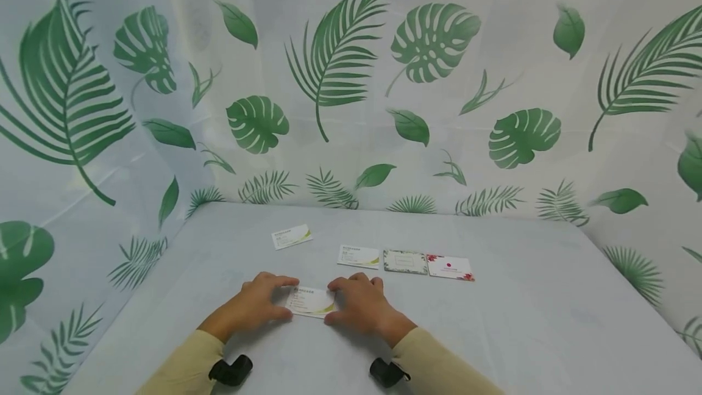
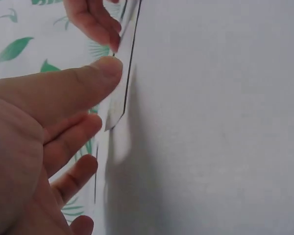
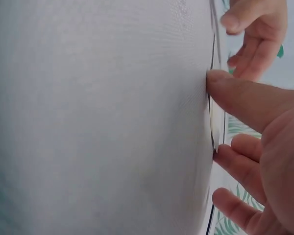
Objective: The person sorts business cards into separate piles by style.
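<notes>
A white business card (image 1: 311, 302) with dark print and a yellow-green corner stripe lies between my two hands, near the front middle of the table. My left hand (image 1: 253, 305) holds its left end, thumb at the near corner and index finger at the far one. At the right end, my right hand (image 1: 363, 305) grips it the same way. In the left wrist view the card (image 2: 120, 95) shows almost edge-on under the thumb. The right wrist view also gives a thin sliver of the card (image 3: 215, 120), between thumb and fingers.
Beyond the hands, a matching card (image 1: 358, 256), a leaf-bordered card (image 1: 405, 262) and a red-flowered card (image 1: 451, 267) form a row. Another yellow-striped card (image 1: 292, 236) lies tilted, farther back left. A leaf-printed curtain (image 1: 356, 157) borders the pale table (image 1: 521, 322).
</notes>
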{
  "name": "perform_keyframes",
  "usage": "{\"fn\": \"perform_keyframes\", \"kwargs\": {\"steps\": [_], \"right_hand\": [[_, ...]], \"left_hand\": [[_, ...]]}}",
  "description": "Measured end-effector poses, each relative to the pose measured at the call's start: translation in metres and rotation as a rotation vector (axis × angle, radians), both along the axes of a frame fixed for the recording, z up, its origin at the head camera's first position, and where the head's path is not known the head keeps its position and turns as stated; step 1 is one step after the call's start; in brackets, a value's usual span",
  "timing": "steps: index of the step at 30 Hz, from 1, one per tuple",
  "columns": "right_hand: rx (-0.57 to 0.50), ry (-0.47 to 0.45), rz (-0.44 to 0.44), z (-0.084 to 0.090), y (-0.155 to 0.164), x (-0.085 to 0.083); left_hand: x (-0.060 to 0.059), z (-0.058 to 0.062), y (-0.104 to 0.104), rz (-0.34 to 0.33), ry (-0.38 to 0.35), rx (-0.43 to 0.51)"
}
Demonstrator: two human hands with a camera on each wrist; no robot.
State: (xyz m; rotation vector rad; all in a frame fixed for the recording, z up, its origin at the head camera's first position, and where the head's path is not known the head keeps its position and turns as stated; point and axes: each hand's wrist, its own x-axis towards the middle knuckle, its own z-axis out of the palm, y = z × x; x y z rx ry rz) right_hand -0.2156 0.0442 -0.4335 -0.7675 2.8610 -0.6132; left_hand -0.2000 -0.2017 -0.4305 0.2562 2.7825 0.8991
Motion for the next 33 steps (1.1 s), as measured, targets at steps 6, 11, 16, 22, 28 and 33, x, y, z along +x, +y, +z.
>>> {"fn": "perform_keyframes", "kwargs": {"steps": [6,11,16,22,28,33], "right_hand": [[-0.001,0.019,-0.012,-0.006,0.0,0.0],[-0.013,0.035,-0.007,-0.003,0.003,0.001],[-0.059,0.034,-0.014,-0.001,0.008,-0.001],[-0.1,0.012,-0.019,0.002,0.022,-0.011],[-0.062,0.052,-0.108,0.014,0.043,-0.034],[0.006,0.063,-0.162,0.02,0.056,-0.056]], "left_hand": [[-0.008,-0.008,0.001,0.005,0.002,-0.062],[-0.011,-0.009,0.003,0.002,0.035,-0.083],[-0.014,-0.006,0.008,-0.003,0.025,-0.09],[-0.021,0.0,0.021,-0.036,0.053,-0.101],[-0.055,0.014,0.048,-0.107,0.146,-0.136],[-0.084,0.02,0.069,-0.111,0.138,-0.161]]}}
